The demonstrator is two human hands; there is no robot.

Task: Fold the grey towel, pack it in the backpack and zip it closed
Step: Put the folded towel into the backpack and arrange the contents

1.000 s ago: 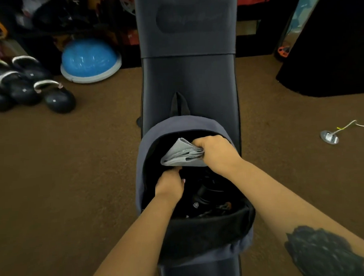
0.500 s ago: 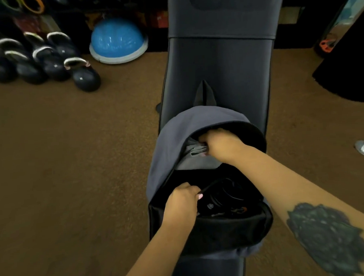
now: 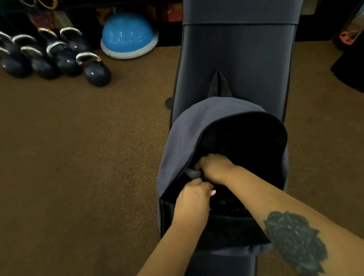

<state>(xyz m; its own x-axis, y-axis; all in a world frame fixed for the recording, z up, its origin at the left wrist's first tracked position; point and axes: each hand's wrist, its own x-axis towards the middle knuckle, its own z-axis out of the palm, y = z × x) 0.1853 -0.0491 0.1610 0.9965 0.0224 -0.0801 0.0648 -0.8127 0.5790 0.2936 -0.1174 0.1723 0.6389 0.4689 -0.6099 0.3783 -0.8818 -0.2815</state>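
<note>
Towel, grey folded cloth [image 3: 192,173], sits just left of right hand [image 3: 214,167], which grips it inside slate-grey fabric backpack [image 3: 185,142]; left hand [image 3: 193,204] clenched nr opening's near-left edge; padded black bench [image 3: 236,56] underneath.

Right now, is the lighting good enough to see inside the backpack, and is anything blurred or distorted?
Head view: dim overall; the backpack interior is near black, with only a sliver of grey towel showing by the right hand; the left hand is slightly soft; wide-angle bending curves the bench edges.
</note>
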